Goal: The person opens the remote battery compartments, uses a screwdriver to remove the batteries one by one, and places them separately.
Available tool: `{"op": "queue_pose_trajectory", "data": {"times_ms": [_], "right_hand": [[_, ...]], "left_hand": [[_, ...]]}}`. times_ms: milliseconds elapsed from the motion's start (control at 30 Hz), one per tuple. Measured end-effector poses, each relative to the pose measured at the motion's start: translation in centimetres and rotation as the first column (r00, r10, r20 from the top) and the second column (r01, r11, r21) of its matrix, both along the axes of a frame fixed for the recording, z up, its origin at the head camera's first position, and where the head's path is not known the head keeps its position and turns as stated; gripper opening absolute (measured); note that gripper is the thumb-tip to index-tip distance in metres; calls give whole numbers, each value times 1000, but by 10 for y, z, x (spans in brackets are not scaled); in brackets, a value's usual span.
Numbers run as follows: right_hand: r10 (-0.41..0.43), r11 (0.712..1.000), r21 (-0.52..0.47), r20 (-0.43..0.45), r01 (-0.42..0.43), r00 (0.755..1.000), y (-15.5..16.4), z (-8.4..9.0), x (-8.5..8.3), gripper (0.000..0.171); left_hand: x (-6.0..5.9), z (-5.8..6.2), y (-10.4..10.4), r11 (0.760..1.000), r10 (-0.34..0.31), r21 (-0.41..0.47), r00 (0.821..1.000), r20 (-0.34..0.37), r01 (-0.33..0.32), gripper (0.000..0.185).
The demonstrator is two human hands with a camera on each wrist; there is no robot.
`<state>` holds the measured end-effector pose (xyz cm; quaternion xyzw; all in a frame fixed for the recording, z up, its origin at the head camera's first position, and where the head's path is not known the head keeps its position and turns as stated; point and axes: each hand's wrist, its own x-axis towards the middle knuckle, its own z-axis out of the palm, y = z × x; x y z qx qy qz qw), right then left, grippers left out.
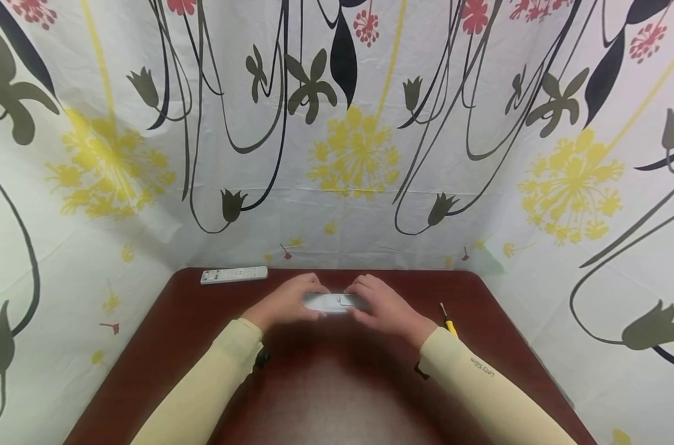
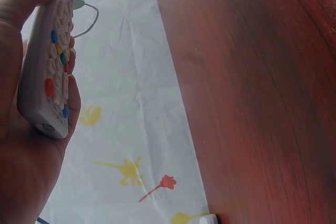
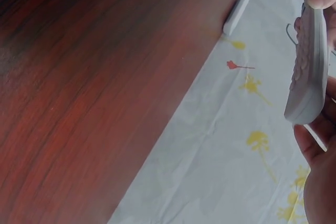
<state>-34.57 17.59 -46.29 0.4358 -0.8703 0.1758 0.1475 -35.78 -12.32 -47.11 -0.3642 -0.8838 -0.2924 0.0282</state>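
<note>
Both of my hands hold one grey-white remote [image 1: 337, 303] above the far middle of the dark red table [image 1: 325, 395]. My left hand [image 1: 285, 301] grips its left end and my right hand [image 1: 382, 304] grips its right end. In the left wrist view the remote [image 2: 50, 72] shows its coloured buttons against my left palm [image 2: 26, 150], with the thumb on its upper end. From the right wrist, the remote [image 3: 307, 72] lies in my right hand [image 3: 320, 171], whose fingers curl round it.
A second white remote [image 1: 233, 274] lies at the table's far left corner, its end also showing [image 3: 239, 9]. A yellow-handled screwdriver [image 1: 446, 319] lies right of my right hand. A floral curtain [image 1: 348, 154] closes in the table on three sides.
</note>
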Motion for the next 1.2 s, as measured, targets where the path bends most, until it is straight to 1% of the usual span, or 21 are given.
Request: {"op": "queue_pose_trajectory", "data": {"times_ms": [133,267,467,600,800,1100,1200], "right_hand": [[-20,1000,-5,-6,20,1000,-3,1,0,24],[-16,1000,0,-14,16,1000,-6,1,-1,21],[-11,1000,0,-20,11,1000,-7,3,-1,20],[-21,1000,21,-15,21,1000,-7,5,0,20],[-13,999,38,-21,14,1000,-7,6,-2,20],[-4,1000,10,-11,4,1000,-7,4,-3,17],[2,1000,-15,-3,-2,1000,-7,4,-1,16]], "left_hand": [[0,0,1,1000,-2,8,1000,0,2,40],[0,0,2,1000,-2,7,1000,2,2,40],[1,1,3,1000,1,5,1000,8,-1,40],[1,1,5,1000,6,-4,1000,0,-6,40],[1,0,6,1000,15,-18,1000,-5,-15,41],[1,0,7,999,17,-30,1000,-7,-17,42],[1,1,7,999,13,-31,1000,-6,-14,42]]}}
